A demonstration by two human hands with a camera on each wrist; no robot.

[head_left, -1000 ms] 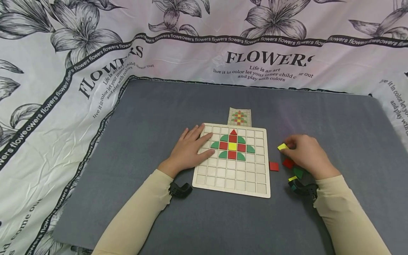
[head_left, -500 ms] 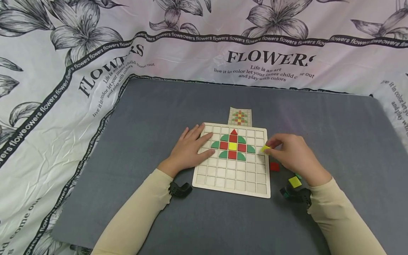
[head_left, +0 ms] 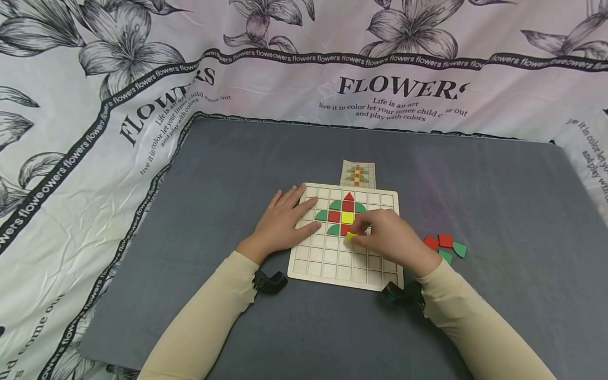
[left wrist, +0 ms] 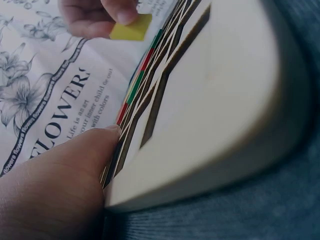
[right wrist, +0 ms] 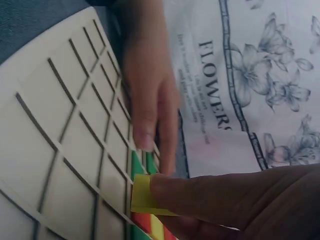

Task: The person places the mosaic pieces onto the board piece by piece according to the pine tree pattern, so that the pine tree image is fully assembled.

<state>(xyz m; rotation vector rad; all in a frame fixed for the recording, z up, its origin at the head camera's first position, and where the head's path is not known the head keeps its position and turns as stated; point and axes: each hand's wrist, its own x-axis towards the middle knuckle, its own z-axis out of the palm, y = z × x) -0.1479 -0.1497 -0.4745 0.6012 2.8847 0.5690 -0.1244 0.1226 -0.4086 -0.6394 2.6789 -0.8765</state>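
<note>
My right hand [head_left: 391, 235] pinches a small yellow square tile [right wrist: 142, 195] between thumb and fingers. The tile is held tilted over the wooden grid board [head_left: 328, 256], just below the lowest red square tile [head_left: 345, 230] of a pattern. A red triangle [head_left: 349, 196] tops that pattern, with another yellow square tile [head_left: 347, 217] at its centre and green quarter-round tiles [head_left: 334, 229] at the sides. My right hand covers some of the right-side tiles. My left hand [head_left: 280, 224] rests with spread fingers on the board's left edge. The left wrist view shows the held tile above the board's surface.
A small pattern card [head_left: 358, 174] lies against the board's far edge. Loose red tiles [head_left: 445, 240] and green tiles [head_left: 459, 249] lie on the grey tabletop [head_left: 256, 158] beyond my right wrist. A flower-printed cloth [head_left: 285, 84] hangs behind the table and along its left side.
My right hand has carried the yellow tile leftward from beside the loose tiles to over the middle of the board. My left hand has stayed in place.
</note>
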